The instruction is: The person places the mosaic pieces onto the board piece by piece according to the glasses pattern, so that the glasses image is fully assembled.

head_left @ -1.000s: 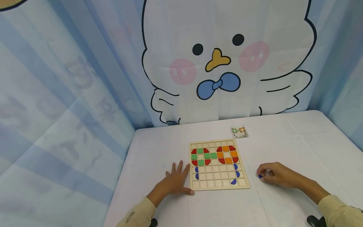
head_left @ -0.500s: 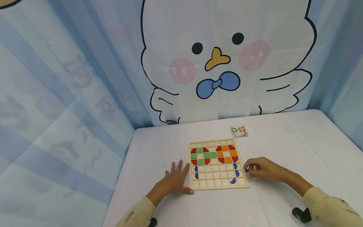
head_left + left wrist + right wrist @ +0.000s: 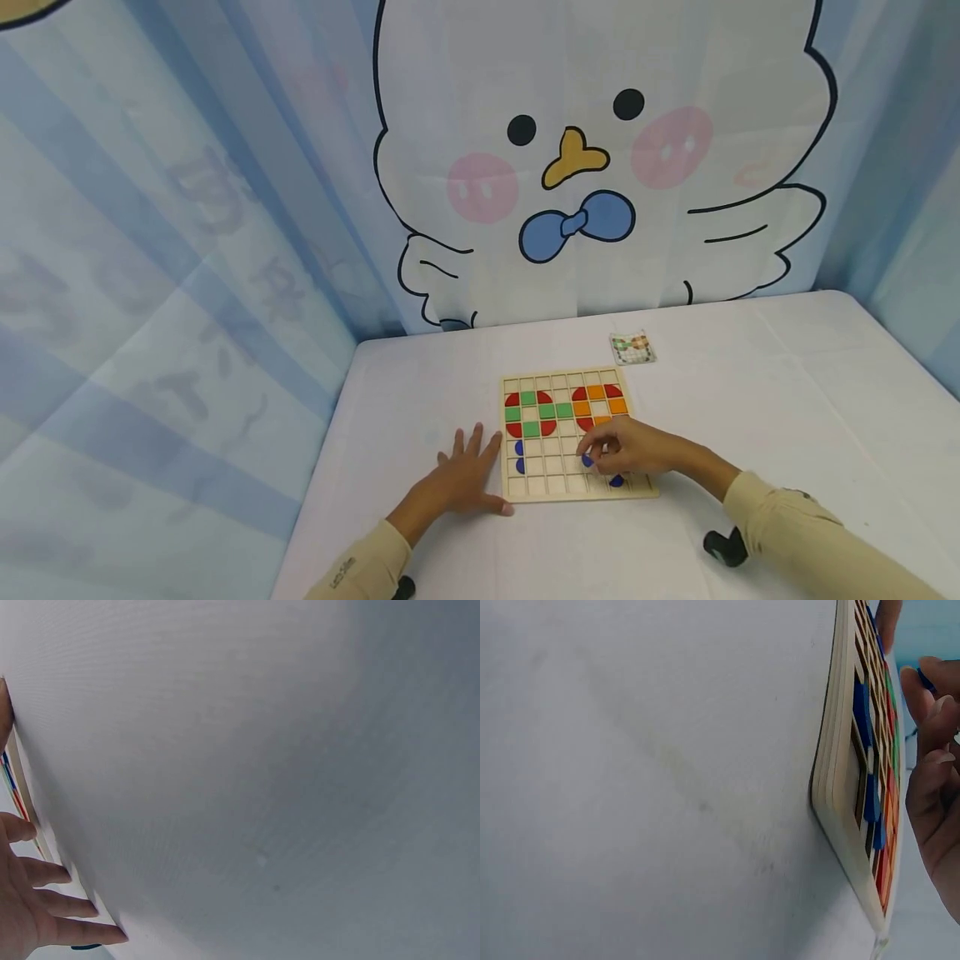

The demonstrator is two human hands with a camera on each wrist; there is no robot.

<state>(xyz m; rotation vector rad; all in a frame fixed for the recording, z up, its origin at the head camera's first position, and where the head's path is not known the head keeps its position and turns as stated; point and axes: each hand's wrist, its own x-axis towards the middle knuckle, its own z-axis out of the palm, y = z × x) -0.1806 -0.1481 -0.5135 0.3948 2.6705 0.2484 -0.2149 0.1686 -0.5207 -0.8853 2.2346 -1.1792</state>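
Observation:
A wooden grid board (image 3: 555,492) lies on the white table, with red quarter-round, green square and orange square tiles in its far rows. Two blue half-round tiles (image 3: 520,466) sit along its left side, and another blue tile (image 3: 617,481) shows near the front right. Over the board's right part, my right hand (image 3: 630,446) pinches a small blue tile (image 3: 587,460) between thumb and fingers; that tile also shows in the right wrist view. The hand hides some cells beneath it. My left hand (image 3: 468,483) rests with spread fingers beside the board's left edge, thumb at the near corner.
Behind the board lies a small picture card (image 3: 633,348) with a similar coloured grid pattern. A printed curtain (image 3: 585,283) hangs past the table's far edge. White tablecloth (image 3: 787,375) extends to the right of the board.
My right hand has moved left from the bare table to above the board, carrying the blue tile. The left hand and the board have stayed in place.

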